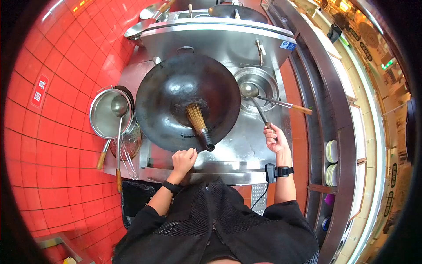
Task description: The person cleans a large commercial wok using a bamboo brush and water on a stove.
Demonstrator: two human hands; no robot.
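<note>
A large dark wok [165, 92] sits on the steel stove, with a bamboo brush [196, 118] lying in it, its black handle over the near rim. My left hand [184, 160] is closed at the wok's near edge, just left of the brush handle; what it grips is hidden. In my right hand [276, 138] is the handle of a ladle [250, 90], whose bowl is over a round steel pot [269, 78] right of the wok. A second utensil with a wooden handle [302, 109] rests across that pot.
Left of the wok are a steel strainer pot [100, 115], a ladle [118, 145] and a wire skimmer [127, 152]. A tap [260, 49] juts from the steel back panel [198, 42]. Plates [331, 175] stand on the right shelf. Another wok [246, 14] is behind the panel.
</note>
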